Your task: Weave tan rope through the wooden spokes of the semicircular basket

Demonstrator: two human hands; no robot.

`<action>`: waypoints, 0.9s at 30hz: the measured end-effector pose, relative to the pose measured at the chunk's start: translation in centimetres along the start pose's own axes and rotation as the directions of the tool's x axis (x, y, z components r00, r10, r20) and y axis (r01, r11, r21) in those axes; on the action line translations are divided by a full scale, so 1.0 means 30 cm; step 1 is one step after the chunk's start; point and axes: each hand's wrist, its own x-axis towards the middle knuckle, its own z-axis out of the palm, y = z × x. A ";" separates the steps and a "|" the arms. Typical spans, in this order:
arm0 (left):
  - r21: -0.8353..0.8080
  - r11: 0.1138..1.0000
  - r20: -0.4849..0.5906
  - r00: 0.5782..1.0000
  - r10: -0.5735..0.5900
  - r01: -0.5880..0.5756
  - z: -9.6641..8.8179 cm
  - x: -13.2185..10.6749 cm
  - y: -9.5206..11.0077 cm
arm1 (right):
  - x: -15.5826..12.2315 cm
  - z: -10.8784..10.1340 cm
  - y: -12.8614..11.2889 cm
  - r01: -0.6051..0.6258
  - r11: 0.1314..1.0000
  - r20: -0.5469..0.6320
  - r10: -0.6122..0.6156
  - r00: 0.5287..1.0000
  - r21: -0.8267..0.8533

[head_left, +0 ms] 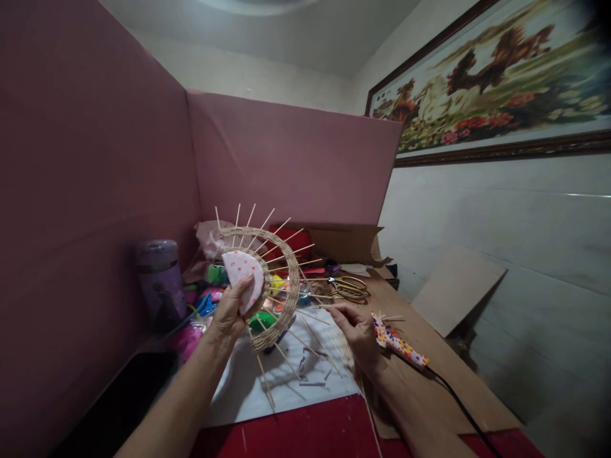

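My left hand [231,312] grips a fan-shaped weaving [292,267] of thin wooden sticks and tan twine by its center, thumb on top. A white half-circle with red dots [243,273] covers that center. The sticks spread outward like rays through a curved woven band. To the right of the band, my right hand [351,327] is closed in a pinch on a strand of twine [366,401], whose tail hangs down past the wrist. A hot glue gun [401,343] with a flowered cover lies just right of this hand.
Gold-handled scissors [351,287] lie behind my right hand on the brown cardboard [458,388]. White paper [286,404] with small scraps is below the weaving. A purple canister [161,283] stands at left, near colorful bagged materials [193,331]. Pink panels [291,165] wall the left and back.
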 end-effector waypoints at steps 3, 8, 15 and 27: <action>-0.001 1.000 0.001 1.000 0.006 -0.006 -0.004 0.004 -0.010 | -0.013 0.000 0.001 0.065 0.995 0.026 -0.063 0.998 -0.080; 0.022 1.000 -0.008 1.000 0.004 -0.004 -0.001 -0.001 -0.020 | -0.030 0.003 -0.003 0.278 0.934 0.129 -0.254 0.958 -0.222; 0.013 1.000 -0.026 1.000 -0.001 0.001 0.027 -0.037 -0.013 | -0.033 0.007 -0.002 0.407 0.832 0.112 -0.395 0.912 -0.377; -0.027 1.000 -0.022 1.000 0.008 -0.009 0.038 -0.043 -0.042 | -0.044 0.019 -0.010 0.478 0.820 0.204 -0.433 0.878 -0.315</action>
